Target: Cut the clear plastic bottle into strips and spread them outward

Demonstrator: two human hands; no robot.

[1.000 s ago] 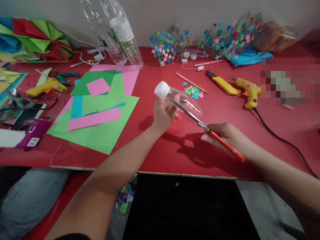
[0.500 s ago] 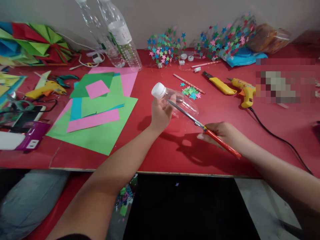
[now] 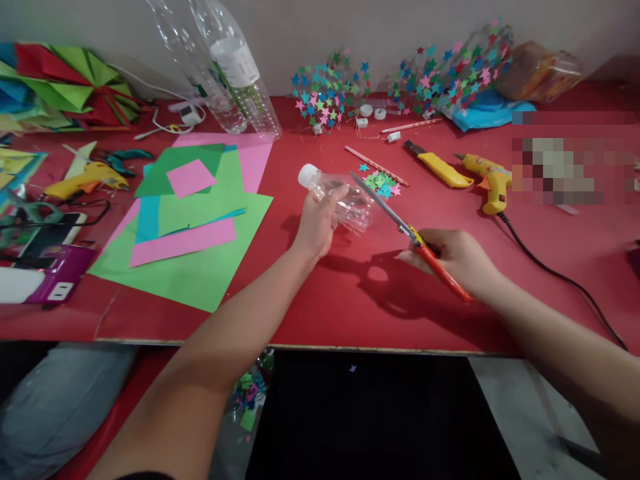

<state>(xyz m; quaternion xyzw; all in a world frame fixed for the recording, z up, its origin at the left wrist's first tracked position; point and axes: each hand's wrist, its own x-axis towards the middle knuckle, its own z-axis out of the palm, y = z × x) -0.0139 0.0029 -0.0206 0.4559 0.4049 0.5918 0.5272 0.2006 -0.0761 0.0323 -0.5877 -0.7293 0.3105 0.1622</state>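
Note:
My left hand (image 3: 316, 223) grips a clear plastic bottle piece (image 3: 356, 208) by its neck end, with a white cap (image 3: 309, 175) on it. The piece is tilted, its wide end toward the right. My right hand (image 3: 453, 257) holds scissors (image 3: 400, 227) with red and yellow handles. Their blades look closed and point up-left, next to the bottle piece; whether they touch it I cannot tell. Just beyond lies a small pile of paper stars (image 3: 383, 183) beside a striped straw (image 3: 376, 165).
A yellow box cutter (image 3: 445, 170) and a yellow glue gun (image 3: 493, 180) with a black cord lie to the right. Coloured paper sheets (image 3: 200, 267) spread at left. Tall clear bottles (image 3: 245, 80) and star-covered clear pieces (image 3: 325, 93) stand along the wall. The red table's front edge (image 3: 350, 348) is near me.
The bottle piece has turned in my left hand, its wide end now facing more toward me. The scissors' tip has moved right, away from my left thumb.

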